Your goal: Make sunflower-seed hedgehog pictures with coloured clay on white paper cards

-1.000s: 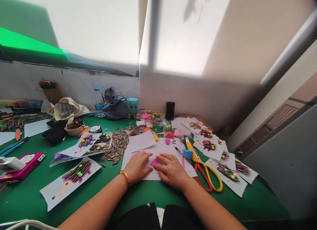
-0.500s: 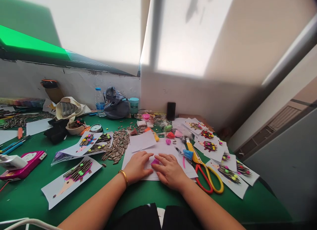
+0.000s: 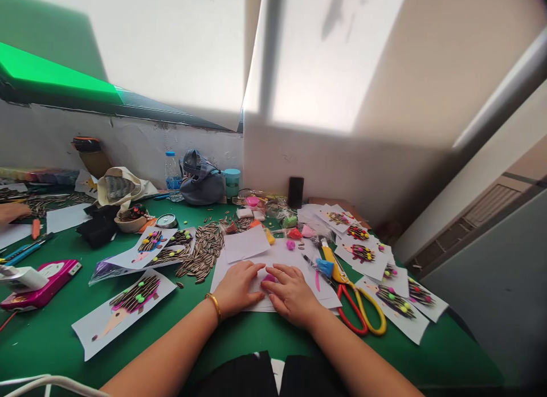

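Note:
A small piece of pink clay (image 3: 269, 278) lies on white paper (image 3: 277, 252) in front of me. My left hand (image 3: 240, 286) rests on the paper at the clay's left side, fingers stretched and holding nothing; a gold bangle circles that wrist. From the right, my right hand (image 3: 294, 294) lies with extended fingers over the clay's edge, touching it and partly hiding it. A loose white sheet (image 3: 247, 244) sits just beyond my left hand. Red-and-yellow-handled scissors (image 3: 348, 289) and a blue clay piece (image 3: 325, 266) are to the right of my right hand.
Striped sunflower seeds (image 3: 204, 249) are heaped to the left. Hedgehog cards (image 3: 123, 311) with seed spines lie on both sides. Farther back stand a water bottle (image 3: 173, 177), a blue-grey bag (image 3: 200, 180) and a phone (image 3: 296, 192). Another person's hand (image 3: 12, 212) shows at far left.
Another person's hand has come into view at the far left edge, over the seeds and paper there. My own hands keep nearly the same pose around the pink clay.

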The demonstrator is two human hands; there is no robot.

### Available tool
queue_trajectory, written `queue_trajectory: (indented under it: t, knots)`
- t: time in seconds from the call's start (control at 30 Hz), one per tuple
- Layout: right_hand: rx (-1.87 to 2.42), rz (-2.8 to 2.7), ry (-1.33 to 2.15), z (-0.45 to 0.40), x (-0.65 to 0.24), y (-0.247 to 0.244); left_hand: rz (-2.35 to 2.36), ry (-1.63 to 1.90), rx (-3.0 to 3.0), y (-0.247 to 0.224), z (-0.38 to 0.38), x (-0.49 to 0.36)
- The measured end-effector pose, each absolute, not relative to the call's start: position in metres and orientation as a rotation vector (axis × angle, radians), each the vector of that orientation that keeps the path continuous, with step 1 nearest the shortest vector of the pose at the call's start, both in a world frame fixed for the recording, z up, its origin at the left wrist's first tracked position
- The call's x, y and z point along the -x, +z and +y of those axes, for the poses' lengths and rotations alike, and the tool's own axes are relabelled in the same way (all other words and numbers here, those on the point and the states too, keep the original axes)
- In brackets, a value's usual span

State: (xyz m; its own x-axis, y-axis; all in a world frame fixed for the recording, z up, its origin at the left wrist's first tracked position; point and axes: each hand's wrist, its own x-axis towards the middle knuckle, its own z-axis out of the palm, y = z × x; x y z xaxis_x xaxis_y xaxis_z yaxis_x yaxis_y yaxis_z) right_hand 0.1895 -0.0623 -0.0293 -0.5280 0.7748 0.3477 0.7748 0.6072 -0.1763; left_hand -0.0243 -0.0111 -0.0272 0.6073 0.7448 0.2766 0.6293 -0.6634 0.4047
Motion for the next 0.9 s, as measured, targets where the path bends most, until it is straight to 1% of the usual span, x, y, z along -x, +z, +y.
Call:
queue_trajectory:
  t: [0.7,0.9]
  knots:
    - [1.269,-2.435,0.067,-0.0599,-0.1837,-0.0322,1.122,0.625,-2.546,-0.0274,-0.0106,0.0240]
    - [1.300,-2.243,0.134,-0.0566,-0.1887,-0.0346,1.134,0.625,-2.530,-0.0286,-0.0117,0.0253]
